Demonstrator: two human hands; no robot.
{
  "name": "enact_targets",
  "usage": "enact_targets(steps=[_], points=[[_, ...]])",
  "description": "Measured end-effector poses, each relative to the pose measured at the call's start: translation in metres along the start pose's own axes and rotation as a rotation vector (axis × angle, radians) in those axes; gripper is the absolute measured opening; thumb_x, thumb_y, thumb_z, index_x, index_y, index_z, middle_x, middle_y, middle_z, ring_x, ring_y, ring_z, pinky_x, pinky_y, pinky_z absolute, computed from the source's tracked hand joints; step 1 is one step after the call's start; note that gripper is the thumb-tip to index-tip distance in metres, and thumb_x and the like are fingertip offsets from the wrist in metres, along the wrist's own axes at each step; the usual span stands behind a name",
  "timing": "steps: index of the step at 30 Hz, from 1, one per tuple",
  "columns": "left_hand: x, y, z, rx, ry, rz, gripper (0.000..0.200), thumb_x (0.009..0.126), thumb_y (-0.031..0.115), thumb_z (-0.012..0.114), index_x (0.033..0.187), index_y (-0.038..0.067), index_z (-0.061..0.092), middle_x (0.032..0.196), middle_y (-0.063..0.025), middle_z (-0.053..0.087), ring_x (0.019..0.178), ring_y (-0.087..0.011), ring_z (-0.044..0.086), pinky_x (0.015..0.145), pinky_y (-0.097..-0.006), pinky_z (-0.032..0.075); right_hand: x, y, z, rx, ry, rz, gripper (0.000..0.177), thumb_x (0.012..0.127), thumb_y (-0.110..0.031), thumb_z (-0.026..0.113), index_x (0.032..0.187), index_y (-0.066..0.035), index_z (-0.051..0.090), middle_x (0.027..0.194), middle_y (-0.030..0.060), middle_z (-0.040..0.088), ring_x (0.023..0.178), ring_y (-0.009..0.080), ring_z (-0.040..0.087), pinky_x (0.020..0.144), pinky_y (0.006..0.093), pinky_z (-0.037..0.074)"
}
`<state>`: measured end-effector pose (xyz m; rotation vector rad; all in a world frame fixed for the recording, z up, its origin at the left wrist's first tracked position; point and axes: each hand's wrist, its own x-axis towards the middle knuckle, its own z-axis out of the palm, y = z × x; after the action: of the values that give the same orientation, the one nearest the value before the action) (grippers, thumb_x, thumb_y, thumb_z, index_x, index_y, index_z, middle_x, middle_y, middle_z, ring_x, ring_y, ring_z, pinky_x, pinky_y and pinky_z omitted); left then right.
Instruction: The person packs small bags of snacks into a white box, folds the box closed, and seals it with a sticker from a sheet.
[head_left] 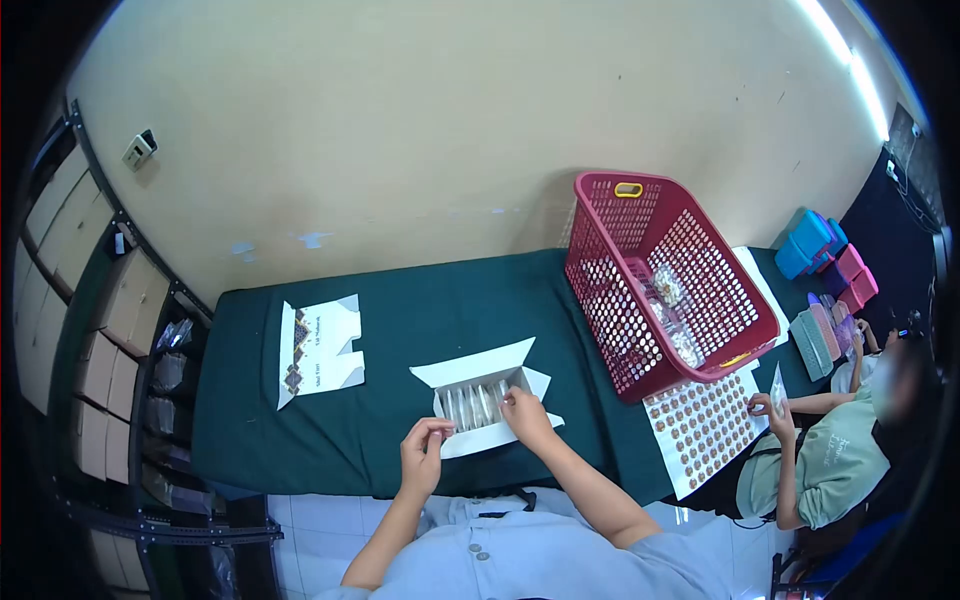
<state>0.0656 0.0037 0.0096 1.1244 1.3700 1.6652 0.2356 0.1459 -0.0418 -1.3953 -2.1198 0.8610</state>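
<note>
A white cardboard box (481, 438) lies open before me on the green cloth, its flaps spread outward. Inside it, several clear packets (474, 404) stand on edge in a row; their contents are too small to make out. My left hand (427, 443) is at the box's left end, fingers curled together by the rim; what they grip is hidden. At the right end, my right hand (525, 413) reaches over the rim, its fingers pinched on the last packet in the row.
A flattened printed white carton (330, 346) lies to the left. A maroon basket (607, 290) holding clear packs (668, 290) stands right. Beside it lies a sheet of round stickers (697, 430). A co-worker (825, 455) sits at right, holding a small packet. Shelves (118, 250) line the left.
</note>
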Motion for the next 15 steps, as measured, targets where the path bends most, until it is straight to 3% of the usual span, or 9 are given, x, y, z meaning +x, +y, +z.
enact_targets(steps=[4,6,8,9,11,13,15], points=[[0.007,0.012,0.026,0.175,-0.016,0.05,0.018,0.09,0.001,0.048,0.092,0.0,0.066,0.091,-0.0095,0.064,0.082,-0.0155,0.06,0.074,-0.0265,0.046,-0.008,0.004,-0.011,-0.007,-0.024,-0.173,0.017,0.084,-0.012,0.06,0.092,0.003,0.061,0.09,0.0227,0.064,0.085,0.0394,0.062,0.077,0.044,0.05],[0.008,0.012,0.035,0.236,-0.008,0.068,0.018,0.089,-0.001,0.048,0.092,0.001,0.066,0.089,-0.0109,0.065,0.082,-0.0198,0.062,0.076,-0.0287,0.047,-0.008,0.008,-0.015,-0.018,-0.048,-0.189,0.017,0.086,-0.012,0.058,0.095,0.002,0.062,0.094,0.0231,0.062,0.088,0.04,0.061,0.078,0.0444,0.049],[0.003,0.002,0.039,0.353,-0.003,0.075,0.016,0.088,0.003,0.051,0.094,0.003,0.066,0.099,-0.0126,0.064,0.095,-0.0265,0.061,0.087,-0.0367,0.046,-0.007,0.014,-0.014,0.043,-0.077,-0.245,0.017,0.087,-0.011,0.056,0.097,0.002,0.062,0.093,0.0227,0.062,0.087,0.0402,0.061,0.079,0.0437,0.05],[0.0,-0.002,0.041,0.357,0.002,0.074,0.016,0.088,0.003,0.051,0.094,0.003,0.066,0.099,-0.0126,0.064,0.095,-0.0265,0.061,0.087,-0.0367,0.046,-0.006,0.014,-0.015,0.06,-0.12,-0.214,0.016,0.088,-0.011,0.055,0.096,0.001,0.062,0.101,0.0226,0.061,0.092,0.0399,0.06,0.08,0.0426,0.05],[-0.006,-0.012,0.044,0.83,-0.088,0.138,0.019,0.087,0.011,0.054,0.103,0.007,0.064,0.115,-0.0144,0.058,0.112,-0.0335,0.052,0.101,-0.0497,0.036,0.0,0.015,-0.016,0.1,-0.132,-0.274,0.018,0.089,-0.012,0.055,0.098,0.001,0.063,0.108,0.0235,0.058,0.095,0.0403,0.059,0.083,0.0429,0.049],[-0.014,-0.031,0.046,0.931,-0.14,0.109,0.024,0.087,0.014,0.055,0.11,0.009,0.06,0.121,-0.0146,0.054,0.119,-0.0348,0.047,0.104,-0.0544,0.03,0.003,0.019,-0.011,0.145,-0.151,-0.327,0.02,0.089,-0.013,0.055,0.101,0.0,0.065,0.115,0.0243,0.056,0.098,0.0408,0.058,0.086,0.0432,0.048],[-0.021,-0.039,0.047,1.004,-0.248,0.012,0.036,0.087,0.017,0.055,0.123,0.013,0.052,0.127,-0.0147,0.05,0.126,-0.0374,0.04,0.106,-0.0624,0.023,0.007,0.021,-0.006,-0.075,-0.158,-0.498,0.026,0.09,-0.014,0.055,0.109,-0.002,0.065,0.13,0.0268,0.047,0.104,0.0423,0.056,0.093,0.0445,0.045]])
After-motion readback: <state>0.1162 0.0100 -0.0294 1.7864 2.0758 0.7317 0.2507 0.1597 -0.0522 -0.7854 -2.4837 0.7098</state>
